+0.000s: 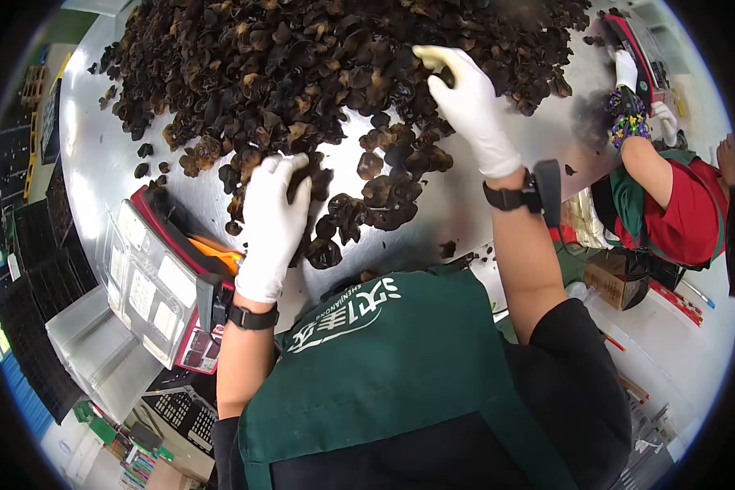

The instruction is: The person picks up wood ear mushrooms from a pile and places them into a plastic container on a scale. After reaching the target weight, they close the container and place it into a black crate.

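Dark brown, curled pieces that look like dried fungus form a large pile on a shiny metal table. My left hand, in a white glove, rests among loose pieces at the pile's near edge, its thumb and fingers apart. My right hand, gloved too, reaches over the pile with thumb and forefinger spread and nothing visible between them. Between my hands lies a smaller scatter of pieces. Whether a piece touches the left fingertips is hard to make out.
A red scale with a clear cover stands left of my left arm, an orange item beside it. Clear plastic bins stand farther left. At the right, a co-worker in red has gloved hands near another red scale.
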Motion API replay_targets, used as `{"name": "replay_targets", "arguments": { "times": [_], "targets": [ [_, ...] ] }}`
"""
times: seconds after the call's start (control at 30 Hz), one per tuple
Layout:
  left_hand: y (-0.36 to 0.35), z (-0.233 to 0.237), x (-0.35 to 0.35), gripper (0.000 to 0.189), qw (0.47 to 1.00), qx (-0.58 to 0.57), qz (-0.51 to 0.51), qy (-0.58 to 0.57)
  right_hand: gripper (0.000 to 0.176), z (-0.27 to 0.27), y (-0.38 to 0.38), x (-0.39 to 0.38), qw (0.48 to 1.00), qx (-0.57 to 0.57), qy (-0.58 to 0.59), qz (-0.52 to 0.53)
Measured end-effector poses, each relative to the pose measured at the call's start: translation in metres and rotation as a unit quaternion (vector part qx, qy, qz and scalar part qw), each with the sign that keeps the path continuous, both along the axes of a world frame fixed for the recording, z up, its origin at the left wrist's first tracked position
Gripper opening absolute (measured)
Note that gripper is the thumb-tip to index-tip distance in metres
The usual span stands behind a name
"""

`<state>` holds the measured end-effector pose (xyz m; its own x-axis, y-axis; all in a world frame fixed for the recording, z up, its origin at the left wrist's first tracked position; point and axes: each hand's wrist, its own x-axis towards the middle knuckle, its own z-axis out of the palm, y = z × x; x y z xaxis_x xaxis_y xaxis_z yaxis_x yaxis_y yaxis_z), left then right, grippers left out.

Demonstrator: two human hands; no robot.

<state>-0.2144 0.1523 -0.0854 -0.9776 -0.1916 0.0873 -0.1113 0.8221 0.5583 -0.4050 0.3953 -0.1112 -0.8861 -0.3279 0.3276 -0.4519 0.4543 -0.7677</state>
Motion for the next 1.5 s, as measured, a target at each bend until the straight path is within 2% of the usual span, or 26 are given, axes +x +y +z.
{"name": "replay_targets", "arguments": {
  "times": [0.03,0.07,0.13,0.17,0.2,0.3,0.33,0.4,0.43,0.47,0.6,0.63,0.67,0.7,0.8,0.87,0.93,0.97,1.0,1.07,1.13,1.17,1.3,1.33,1.43,1.5],
  "targets": [
    [-0.002,-0.001,-0.012,0.031,0.999,-0.014,-0.021,0.048,0.048,0.004,-0.008,-0.005,0.995,0.085,0.059,-0.002],
    [-0.003,-0.001,-0.026,0.034,0.994,-0.027,-0.043,0.095,0.057,-0.002,-0.016,-0.007,0.991,0.122,0.059,0.009],
    [-0.001,-0.002,-0.047,0.041,0.988,-0.088,-0.062,0.107,0.061,-0.017,-0.033,-0.006,0.975,0.219,-0.001,0.031],
    [-0.002,-0.007,-0.051,0.054,0.986,-0.13,-0.076,0.076,0.064,-0.018,-0.037,0.001,0.96,0.272,-0.006,0.06],
    [-0.002,-0.01,-0.052,0.058,0.984,-0.153,-0.068,0.054,0.06,-0.011,-0.043,0.011,0.952,0.294,0.006,0.09],
    [-0.005,-0.026,-0.049,0.075,0.979,-0.192,-0.058,-0.041,0.052,-0.003,-0.049,0.051,0.945,0.276,-0.021,0.175],
    [-0.006,-0.025,-0.047,0.071,0.974,-0.214,-0.065,-0.034,0.049,-0.004,-0.047,0.065,0.946,0.258,-0.02,0.196],
    [-0.012,-0.029,-0.04,0.067,0.984,-0.169,-0.059,-0.008,0.047,-0.012,-0.044,0.09,0.954,0.223,-0.032,0.197],
    [-0.011,-0.025,-0.037,0.054,0.987,-0.155,-0.045,0.018,0.045,-0.003,-0.04,0.098,0.947,0.246,-0.03,0.206],
    [-0.015,-0.028,-0.033,0.041,0.989,-0.14,-0.045,0.034,0.038,0.007,-0.035,0.102,0.953,0.198,-0.09,0.212],
    [-0.015,-0.027,-0.01,0.03,0.992,-0.124,-0.024,0.01,0.048,0.016,-0.013,0.073,0.962,0.061,-0.096,0.247],
    [-0.013,-0.025,-0.006,0.029,0.993,-0.113,-0.018,0.001,0.049,0.025,-0.008,0.056,0.948,0.021,-0.214,0.237],
    [-0.011,-0.023,-0.003,0.027,0.994,-0.109,-0.011,-0.014,0.044,0.043,-0.003,0.042,0.942,0.067,-0.285,0.166],
    [-0.009,-0.022,0.0,0.026,0.994,-0.104,-0.004,-0.027,0.041,0.014,0.004,0.026,0.982,0.024,-0.139,0.125],
    [-0.008,-0.024,0.008,0.024,0.996,-0.091,0.002,-0.025,0.027,0.012,0.015,-0.011,0.983,0.175,-0.026,-0.048],
    [-0.006,-0.021,0.013,0.024,0.996,-0.083,0.002,-0.034,0.028,0.012,0.017,-0.021,0.975,0.197,-0.086,-0.06],
    [-0.006,-0.011,0.017,0.022,0.997,-0.062,0.0,-0.05,0.023,-0.004,0.013,-0.019,0.964,0.256,-0.061,-0.03],
    [-0.006,-0.006,0.019,0.022,0.997,-0.051,0.006,-0.064,0.019,-0.029,0.016,-0.016,0.971,0.237,-0.016,-0.017],
    [-0.006,-0.004,0.02,0.022,0.996,-0.041,0.011,-0.076,0.021,-0.027,0.014,-0.013,0.971,0.239,-0.01,-0.021],
    [-0.008,-0.002,0.019,0.024,0.997,-0.022,0.022,-0.069,0.021,-0.012,0.02,-0.008,0.966,0.236,-0.099,0.017],
    [-0.004,0.01,0.014,0.025,0.996,0.0,0.049,-0.079,0.02,0.0,0.023,-0.006,0.946,0.307,-0.095,0.025],
    [-0.006,0.007,0.013,0.025,0.996,-0.041,0.037,-0.064,0.02,0.007,0.024,-0.004,0.934,0.343,-0.093,0.028],
    [-0.004,0.003,0.004,0.025,0.996,-0.058,0.015,-0.06,0.019,0.017,-0.01,0.019,0.993,0.114,0.001,0.037],
    [-0.002,0.001,0.003,0.025,0.996,-0.066,0.006,-0.059,0.021,0.007,-0.021,0.019,0.993,0.096,0.043,0.061],
    [0.003,0.005,0.003,0.025,0.994,-0.082,-0.009,-0.074,0.019,-0.018,-0.039,0.022,0.975,0.184,-0.012,0.123],
    [0.0,0.007,0.005,0.025,0.993,-0.09,-0.006,-0.07,0.017,-0.019,-0.041,0.021,0.985,0.115,-0.058,0.116]
  ]
}}
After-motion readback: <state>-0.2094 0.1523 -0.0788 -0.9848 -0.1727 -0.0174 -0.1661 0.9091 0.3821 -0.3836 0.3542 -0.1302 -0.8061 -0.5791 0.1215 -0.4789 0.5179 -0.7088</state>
